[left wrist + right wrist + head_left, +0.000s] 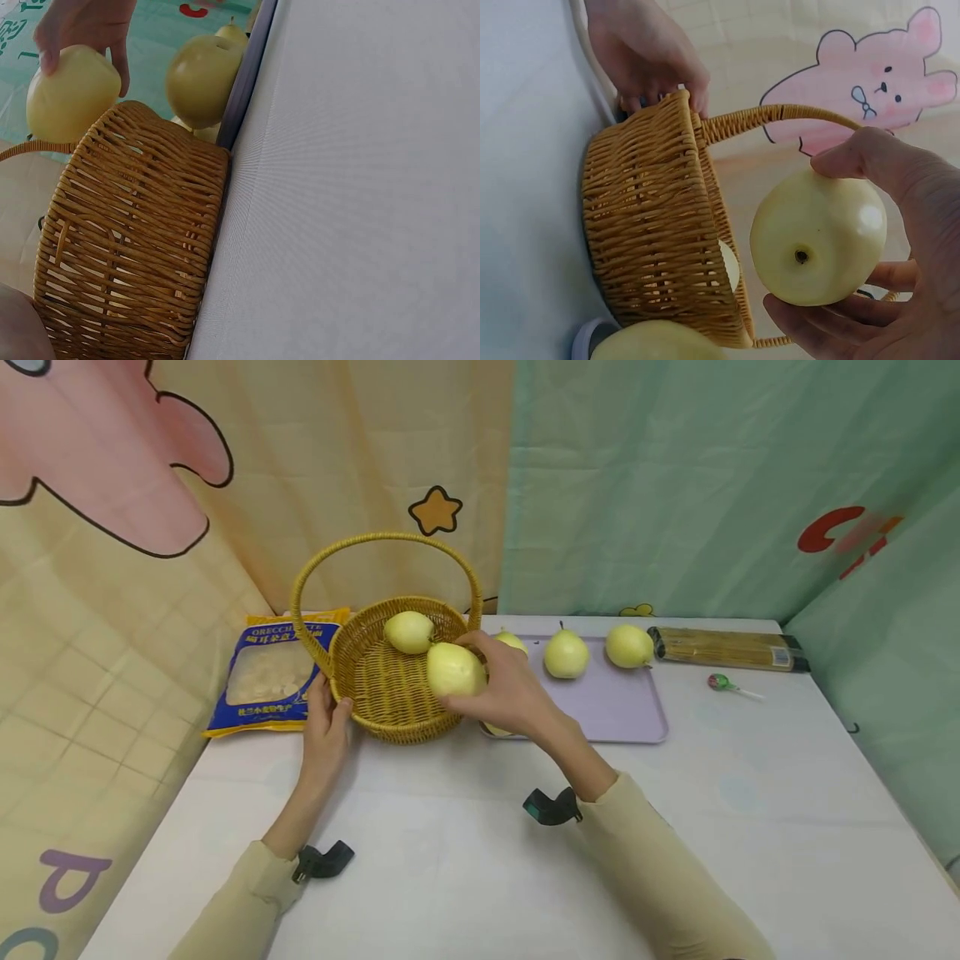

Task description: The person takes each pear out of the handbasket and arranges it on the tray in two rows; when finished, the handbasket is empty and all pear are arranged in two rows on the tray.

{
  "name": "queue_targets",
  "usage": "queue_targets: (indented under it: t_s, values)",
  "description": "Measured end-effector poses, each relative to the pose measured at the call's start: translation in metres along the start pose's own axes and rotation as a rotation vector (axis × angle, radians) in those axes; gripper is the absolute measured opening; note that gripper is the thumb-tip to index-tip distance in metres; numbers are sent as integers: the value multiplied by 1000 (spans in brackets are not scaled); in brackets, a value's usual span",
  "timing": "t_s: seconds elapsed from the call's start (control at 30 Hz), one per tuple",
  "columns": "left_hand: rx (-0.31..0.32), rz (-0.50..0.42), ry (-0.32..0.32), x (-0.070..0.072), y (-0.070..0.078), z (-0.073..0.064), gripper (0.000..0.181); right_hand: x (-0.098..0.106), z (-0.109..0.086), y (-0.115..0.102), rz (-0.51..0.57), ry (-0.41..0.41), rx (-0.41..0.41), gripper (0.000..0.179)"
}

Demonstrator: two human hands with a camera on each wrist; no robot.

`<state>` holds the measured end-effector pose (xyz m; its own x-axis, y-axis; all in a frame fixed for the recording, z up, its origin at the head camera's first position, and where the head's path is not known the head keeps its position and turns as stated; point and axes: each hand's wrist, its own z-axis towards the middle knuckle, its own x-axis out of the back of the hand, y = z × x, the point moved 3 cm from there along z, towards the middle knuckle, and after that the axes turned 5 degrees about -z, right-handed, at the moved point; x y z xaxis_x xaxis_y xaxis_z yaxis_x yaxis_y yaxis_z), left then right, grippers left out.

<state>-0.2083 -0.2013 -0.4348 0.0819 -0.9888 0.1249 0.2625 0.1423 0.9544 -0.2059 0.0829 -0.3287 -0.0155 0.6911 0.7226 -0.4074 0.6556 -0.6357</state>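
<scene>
My right hand (516,692) grips a pale yellow pear (454,670) above the right rim of a wicker basket (405,732). Thumb and fingers lie on either side of this pear (817,236) in the right wrist view. Inside the basket lies another pear (408,632). My left hand (326,737) holds the basket's left side at the rim, below the handle; in the right wrist view that hand (649,56) has its fingertips at the rim. A lilac tray (622,718) beside the basket bears several pears (566,653), some partly hidden by my right hand.
A blue and yellow bag of orecchiette pasta (272,672) lies left of the basket. Right of the tray are a long packet of dry noodles (720,648) and a lollipop (720,682). Printed curtains (645,485) hang behind the white table (465,860).
</scene>
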Motion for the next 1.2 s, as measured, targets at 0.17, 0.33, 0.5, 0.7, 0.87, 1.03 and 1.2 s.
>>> queue_targets:
  t_s: [0.17, 0.33, 0.5, 0.7, 0.87, 1.03, 1.2]
  values:
    - [4, 0, 0, 2, 1, -2, 62, 8, -13, 12, 23, 38, 11, 62]
    - [19, 13, 5, 4, -1, -3, 62, 13, -27, 26, 45, 83, -8, 62]
    - [22, 25, -1, 4, -2, -2, 62, 22, -41, 39, 39, 118, -42, 62]
    - [15, 27, 2, 4, -2, -2, 62, 33, -55, 57, 8, 160, -73, 62]
    - [4, 8, -8, 2, -2, -2, 62, 39, -69, 74, -21, 193, -144, 65]
    - [8, -1, -10, 1, -2, -1, 62, 41, -79, 89, -42, 199, -196, 66]
    - [11, 9, -11, 1, -1, -1, 62, 40, -84, 101, -78, 201, -229, 66]
